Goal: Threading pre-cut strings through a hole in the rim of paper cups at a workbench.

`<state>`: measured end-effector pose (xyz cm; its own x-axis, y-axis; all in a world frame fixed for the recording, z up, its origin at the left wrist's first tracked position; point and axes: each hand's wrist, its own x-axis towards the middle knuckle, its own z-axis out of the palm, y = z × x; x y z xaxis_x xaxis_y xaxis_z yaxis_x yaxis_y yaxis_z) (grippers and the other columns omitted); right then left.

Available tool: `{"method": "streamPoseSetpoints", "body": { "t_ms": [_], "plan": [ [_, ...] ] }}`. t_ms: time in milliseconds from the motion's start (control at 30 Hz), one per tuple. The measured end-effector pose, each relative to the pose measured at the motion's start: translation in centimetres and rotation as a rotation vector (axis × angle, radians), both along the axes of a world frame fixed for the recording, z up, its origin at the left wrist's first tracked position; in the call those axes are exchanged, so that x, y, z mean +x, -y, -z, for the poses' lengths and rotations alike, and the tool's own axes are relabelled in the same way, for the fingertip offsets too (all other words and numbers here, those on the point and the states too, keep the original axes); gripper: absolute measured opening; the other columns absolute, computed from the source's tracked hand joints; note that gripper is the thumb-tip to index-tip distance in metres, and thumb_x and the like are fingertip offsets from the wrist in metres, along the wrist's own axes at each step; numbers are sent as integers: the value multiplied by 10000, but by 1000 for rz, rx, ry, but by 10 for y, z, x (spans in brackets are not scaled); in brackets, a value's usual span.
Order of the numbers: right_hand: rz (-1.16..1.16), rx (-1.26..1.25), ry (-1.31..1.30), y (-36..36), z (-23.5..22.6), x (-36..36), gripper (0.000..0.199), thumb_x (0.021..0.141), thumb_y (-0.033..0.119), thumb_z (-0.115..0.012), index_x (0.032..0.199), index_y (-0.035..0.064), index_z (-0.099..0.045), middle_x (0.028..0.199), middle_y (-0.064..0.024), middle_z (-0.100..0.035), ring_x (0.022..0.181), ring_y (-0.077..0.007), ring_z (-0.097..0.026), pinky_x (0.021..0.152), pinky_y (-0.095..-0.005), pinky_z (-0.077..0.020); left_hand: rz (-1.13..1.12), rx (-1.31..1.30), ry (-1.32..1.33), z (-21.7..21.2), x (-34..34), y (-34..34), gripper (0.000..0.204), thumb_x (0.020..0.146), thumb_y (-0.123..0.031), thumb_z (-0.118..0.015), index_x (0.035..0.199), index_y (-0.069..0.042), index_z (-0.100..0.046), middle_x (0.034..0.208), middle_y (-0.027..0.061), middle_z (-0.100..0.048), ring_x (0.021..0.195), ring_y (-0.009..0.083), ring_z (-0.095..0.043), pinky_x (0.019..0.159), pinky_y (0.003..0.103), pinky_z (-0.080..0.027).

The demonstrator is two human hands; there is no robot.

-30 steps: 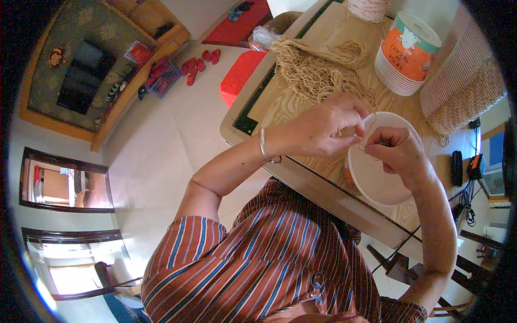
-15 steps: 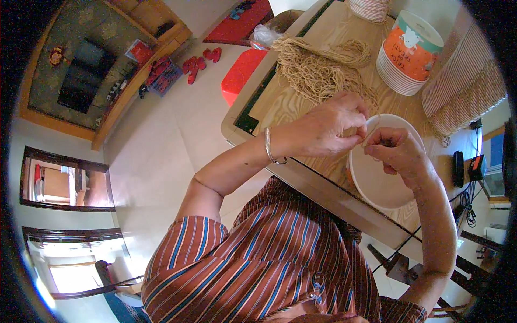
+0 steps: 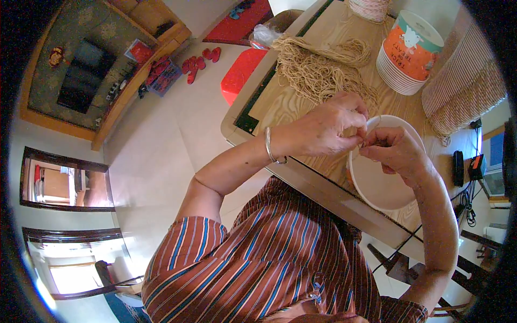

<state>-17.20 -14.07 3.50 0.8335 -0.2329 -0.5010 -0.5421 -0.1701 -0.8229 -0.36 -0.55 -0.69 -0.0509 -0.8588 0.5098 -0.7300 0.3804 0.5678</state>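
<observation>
Both my hands are closed in pinches, fingertips nearly meeting over the rim of a white tub. My left hand, with a silver bangle at the wrist, comes in from the left, palm down. My right hand pinches just beside it, above the tub's opening. A thin strand of tan twine shows by the fingertips, and most of it is hidden by the fingers. Beyond my left hand, a loose heap of tan twine lies on the wooden table.
A stack of orange, green and white paper buckets stands at the far right. Next to it are a striped woven piece and a cord-wound roll. A red stool is left of the table. Black cables hang at right.
My right hand has shifted slightly left, bringing its fingertips closer to my left hand's. My left hand has hardly moved.
</observation>
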Motion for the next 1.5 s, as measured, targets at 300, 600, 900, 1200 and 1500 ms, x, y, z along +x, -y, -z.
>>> {"method": "streamPoseSetpoints", "body": {
  "t_ms": [300,600,900,1200,1500],
  "plan": [
    [32,0,10,-3,-6,2,72,837,136,-686,840,70,-656,666,67,-476,518,-19,-392,412,-185,-294,24,40,15,-3,0,2,145,739,-111,-715,862,-83,-645,1011,88,-579,1023,287,-553,894,400,-432],
    [112,59,-37,-2,-6,-1,82,868,160,-652,833,86,-641,625,72,-443,483,-18,-355,404,-192,-269,-115,42,-67,-8,-13,-11,172,752,-125,-716,880,-70,-614,1035,99,-552,1039,286,-536,902,397,-428],
    [178,278,34,-3,2,-6,100,897,196,-649,836,123,-618,599,91,-408,457,-15,-306,403,-193,-232,-207,-31,280,-23,-37,-27,242,766,-228,-732,857,-39,-611,1026,114,-534,1044,321,-507,921,429,-425],
    [160,324,47,-1,7,-9,146,895,246,-651,861,105,-635,620,55,-466,473,-45,-414,389,-213,-313,-259,-44,301,-19,-40,-22,233,740,-201,-737,828,-23,-615,986,106,-548,1023,317,-515,894,417,-441],
    [202,299,104,-5,10,-9,123,877,220,-656,882,97,-651,658,40,-515,490,-54,-438,406,-218,-331,-245,-60,85,-6,-38,-22,182,715,-76,-733,842,-51,-605,972,113,-543,969,327,-522,855,438,-435]
  ]
}}
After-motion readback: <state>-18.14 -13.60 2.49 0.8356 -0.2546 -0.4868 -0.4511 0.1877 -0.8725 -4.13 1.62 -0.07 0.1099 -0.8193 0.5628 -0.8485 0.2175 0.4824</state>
